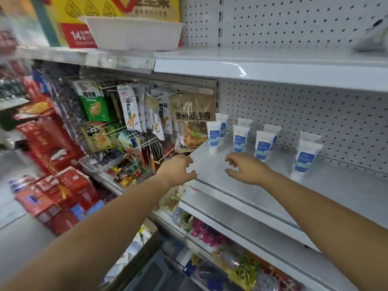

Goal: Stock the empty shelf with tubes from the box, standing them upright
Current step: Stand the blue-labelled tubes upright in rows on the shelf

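Eight tubes [240, 138] upright; left hand [178, 170], right hand [247, 169] grips loose, empty; snack packets [192, 122] beside.

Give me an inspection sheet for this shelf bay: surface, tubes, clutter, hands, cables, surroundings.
Surface: white shelf, tubes toward its back.
Job's things: eight tubes upright in four pairs; box below, blurred.
Clutter: nothing seen.
Hands: left hand and right hand empty, fingers loosely curled, at the shelf front.
Cables: nothing seen.
Surroundings: pegboard back; hanging snack bags left; white tray above.
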`<state>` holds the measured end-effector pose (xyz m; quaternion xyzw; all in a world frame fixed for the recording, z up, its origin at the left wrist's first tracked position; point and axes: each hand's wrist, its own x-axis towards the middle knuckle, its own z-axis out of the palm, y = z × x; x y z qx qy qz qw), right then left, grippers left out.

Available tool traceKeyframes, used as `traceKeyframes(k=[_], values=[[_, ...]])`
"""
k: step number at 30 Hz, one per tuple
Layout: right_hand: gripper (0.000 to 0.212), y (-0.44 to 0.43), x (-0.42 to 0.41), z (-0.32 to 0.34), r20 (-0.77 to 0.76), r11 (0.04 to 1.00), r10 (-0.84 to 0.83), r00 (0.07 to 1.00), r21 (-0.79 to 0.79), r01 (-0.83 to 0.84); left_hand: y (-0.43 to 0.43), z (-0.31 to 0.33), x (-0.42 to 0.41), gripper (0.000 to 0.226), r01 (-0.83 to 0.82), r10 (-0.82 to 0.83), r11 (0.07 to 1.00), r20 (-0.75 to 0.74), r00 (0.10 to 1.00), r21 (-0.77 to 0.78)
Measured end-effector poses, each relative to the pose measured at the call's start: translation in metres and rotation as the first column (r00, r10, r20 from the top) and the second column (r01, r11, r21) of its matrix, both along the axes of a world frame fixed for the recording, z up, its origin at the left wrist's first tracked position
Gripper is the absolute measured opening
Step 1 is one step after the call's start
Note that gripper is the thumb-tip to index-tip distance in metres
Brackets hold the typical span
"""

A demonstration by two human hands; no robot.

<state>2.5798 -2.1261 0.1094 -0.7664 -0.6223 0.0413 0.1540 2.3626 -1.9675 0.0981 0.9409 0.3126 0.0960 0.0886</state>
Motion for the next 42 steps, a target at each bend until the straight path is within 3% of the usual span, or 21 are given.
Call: traceKeyframes(k=[6,10,15,22,27,33,42], values=[[0.044,0.077,-0.067,-0.011,-0.014,0.989,0.144,0.99,-0.044,-0.144,0.037,-0.017,-0.083,0.024,-0.137,0.136,0.988,-0.015,0.991,-0.07],[0.041,0.13,-0.115,-0.026,-0.021,0.967,0.242,0.97,-0.073,-0.243,0.065,-0.034,-0.134,0.052,-0.237,0.235,0.968,-0.032,0.972,-0.083],[0.043,0.192,-0.174,-0.057,-0.064,0.921,0.359,0.931,-0.139,-0.364,0.096,-0.066,-0.196,0.066,-0.353,0.35,0.922,-0.043,0.936,-0.16],[0.043,0.255,-0.24,-0.123,-0.131,0.849,0.449,0.884,-0.247,-0.467,0.132,-0.135,-0.261,0.047,-0.461,0.444,0.856,-0.123,0.888,-0.233],[0.048,0.282,-0.277,-0.176,-0.205,0.778,0.501,0.841,-0.318,-0.541,0.142,-0.197,-0.296,0.064,-0.523,0.48,0.796,-0.209,0.852,-0.305],[0.05,0.316,-0.309,-0.259,-0.256,0.667,0.57,0.781,-0.411,-0.622,0.137,-0.277,-0.319,0.051,-0.607,0.575,0.707,-0.205,0.792,-0.363],[0.046,0.339,-0.341,-0.392,-0.298,0.538,0.623,0.723,-0.509,-0.672,0.12,-0.403,-0.353,0.051,-0.731,0.604,0.587,-0.413,0.681,-0.348]])
